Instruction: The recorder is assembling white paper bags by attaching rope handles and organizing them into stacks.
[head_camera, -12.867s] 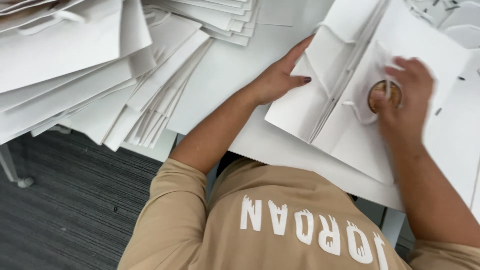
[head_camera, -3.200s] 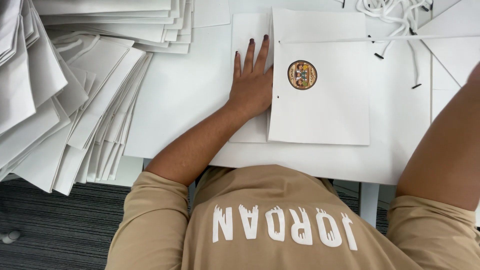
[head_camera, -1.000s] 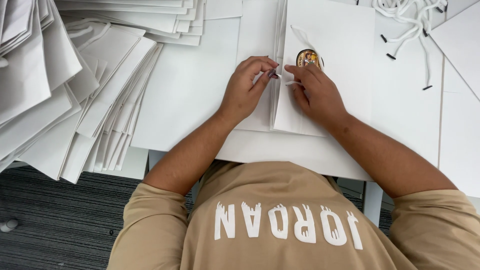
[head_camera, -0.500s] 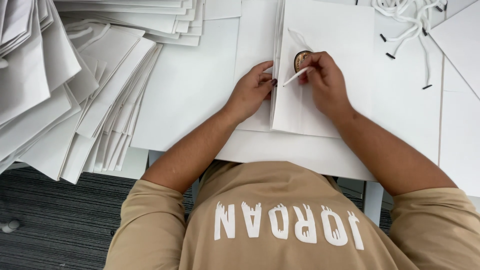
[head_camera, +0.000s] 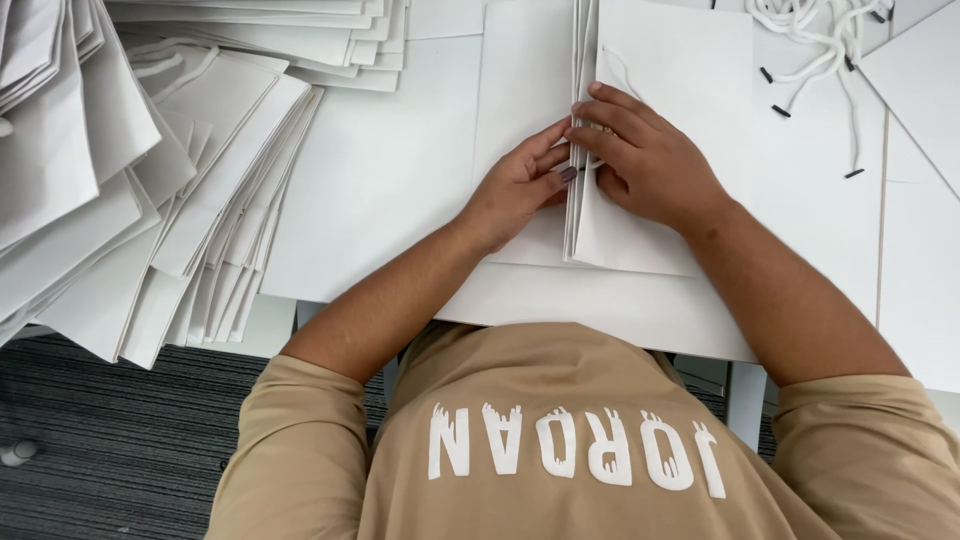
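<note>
A flat white paper bag (head_camera: 680, 90) lies on the white table (head_camera: 380, 190) in front of me, its folded side edge facing left. My left hand (head_camera: 520, 185) presses against that folded edge, fingers pinched at the fold. My right hand (head_camera: 645, 160) lies on top of the bag and covers the round emblem, its fingertips meeting the left hand at the edge. A thin white cord (head_camera: 620, 70) runs out from under the right fingers across the bag. Whether either hand grips the cord is hidden.
A big fanned heap of flat white bags (head_camera: 150, 200) fills the left of the table, with more stacked along the far edge (head_camera: 280, 30). Loose white cords with black tips (head_camera: 810, 40) lie at the far right. White sheets (head_camera: 920, 200) lie right. Grey carpet (head_camera: 110, 450) below.
My right hand has dropped flat onto the bag, hiding the round emblem it had been beside. The left hand moved up to meet it at the bag's folded edge.
</note>
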